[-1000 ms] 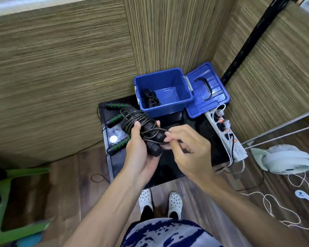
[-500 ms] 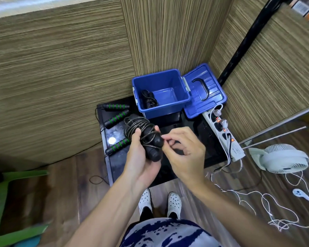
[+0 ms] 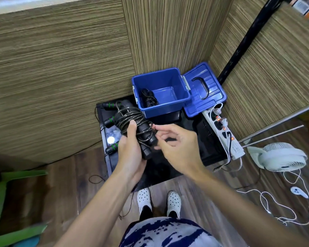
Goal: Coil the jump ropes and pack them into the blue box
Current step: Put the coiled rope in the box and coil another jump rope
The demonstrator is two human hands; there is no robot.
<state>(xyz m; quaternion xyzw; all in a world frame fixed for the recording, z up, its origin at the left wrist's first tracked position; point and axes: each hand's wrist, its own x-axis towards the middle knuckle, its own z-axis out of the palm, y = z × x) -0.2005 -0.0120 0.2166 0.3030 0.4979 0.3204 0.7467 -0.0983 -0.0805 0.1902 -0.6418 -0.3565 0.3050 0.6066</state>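
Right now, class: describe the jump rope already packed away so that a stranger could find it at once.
Find the open blue box on the black table. Inside, against its left wall, lies a coiled black jump rope. Unlike the others, it is in the box, not in hand or on the table.

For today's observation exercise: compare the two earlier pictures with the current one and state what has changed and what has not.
The right hand drew the loose cord end in against the coiled jump rope; its fingertips now sit at the bundle's right edge, whether pinching cord is unclear. The left hand keeps gripping the bundle. Unchanged: the blue box open with one rope inside, green-banded handles on the black table.
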